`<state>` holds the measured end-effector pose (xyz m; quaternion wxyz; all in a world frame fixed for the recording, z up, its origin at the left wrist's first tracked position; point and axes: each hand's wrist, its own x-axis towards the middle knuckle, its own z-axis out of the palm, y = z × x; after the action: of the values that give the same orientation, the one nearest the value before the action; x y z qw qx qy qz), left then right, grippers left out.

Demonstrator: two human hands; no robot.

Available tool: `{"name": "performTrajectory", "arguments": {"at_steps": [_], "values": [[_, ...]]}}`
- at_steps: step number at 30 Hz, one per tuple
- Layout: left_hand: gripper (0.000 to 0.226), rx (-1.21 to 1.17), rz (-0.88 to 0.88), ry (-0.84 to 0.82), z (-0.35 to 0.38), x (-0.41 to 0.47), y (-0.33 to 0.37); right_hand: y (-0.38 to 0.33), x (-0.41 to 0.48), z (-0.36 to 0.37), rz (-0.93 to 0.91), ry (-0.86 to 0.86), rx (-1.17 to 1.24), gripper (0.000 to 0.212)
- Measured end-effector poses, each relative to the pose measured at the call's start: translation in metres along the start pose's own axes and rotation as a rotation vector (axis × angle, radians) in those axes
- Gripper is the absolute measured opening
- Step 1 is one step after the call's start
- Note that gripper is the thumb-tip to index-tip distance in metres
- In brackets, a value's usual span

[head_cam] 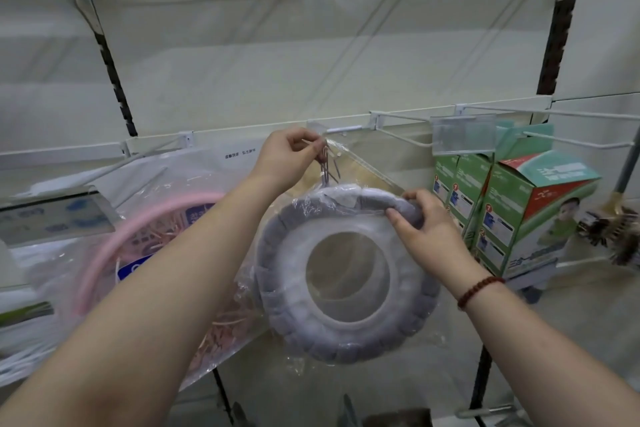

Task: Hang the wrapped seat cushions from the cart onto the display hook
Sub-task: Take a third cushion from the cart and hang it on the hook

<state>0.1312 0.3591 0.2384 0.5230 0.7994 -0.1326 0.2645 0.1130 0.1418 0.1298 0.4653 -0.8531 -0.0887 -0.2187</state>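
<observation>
Two hands on wrapped cushion (346, 274), left hand (287, 158) pinching its loop, right hand (420, 222) gripping rim

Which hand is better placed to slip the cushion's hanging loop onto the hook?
Left. The left hand already pinches the hanging loop just below the display hook. The right hand sits lower, with its grip on the wrapped seat cushion rim.

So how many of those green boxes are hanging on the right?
3 show. The nearest green box is biggest, a second hangs behind it, and a third behind that, closest to the right hand. More may be hidden behind them.
</observation>
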Motion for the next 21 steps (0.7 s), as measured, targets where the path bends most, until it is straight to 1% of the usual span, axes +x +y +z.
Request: {"name": "performTrajectory", "arguments": {"at_steps": [3, 5, 9, 12, 14, 16, 19, 21], "values": [[0.015, 0.009, -0.028, 0.021, 0.0, 0.004, -0.007, 0.002, 0.012, 0.007, -0.001, -0.027, -0.103, 0.022], [0.016, -0.009, -0.031, 0.032, 0.001, 0.006, -0.011, 0.002, 0.017, 0.01, 0.02, -0.032, -0.174, 0.025], [0.009, -0.005, -0.019, 0.049, 0.004, 0.005, -0.016, 0.003, 0.023, 0.017, 0.059, -0.057, -0.235, 0.03], [0.012, 0.121, 0.06, 0.062, 0.007, 0.003, -0.022, 0.007, 0.025, 0.023, 0.083, -0.081, -0.248, 0.031], [0.02, 0.225, 0.091, 0.084, 0.008, 0.0, -0.024, 0.008, 0.024, 0.027, 0.092, -0.099, -0.258, 0.03], [0.026, 0.27, 0.106, 0.09, 0.008, -0.005, -0.024, 0.009, 0.023, 0.031, 0.091, -0.1, -0.258, 0.03], [0.024, 0.303, 0.11, 0.084, 0.005, -0.015, -0.027, 0.007, 0.023, 0.032, 0.096, -0.115, -0.281, 0.03], [0.022, 0.359, 0.077, 0.095, 0.0, -0.022, -0.034, 0.004, 0.022, 0.031, 0.1, -0.128, -0.312, 0.031]]}}
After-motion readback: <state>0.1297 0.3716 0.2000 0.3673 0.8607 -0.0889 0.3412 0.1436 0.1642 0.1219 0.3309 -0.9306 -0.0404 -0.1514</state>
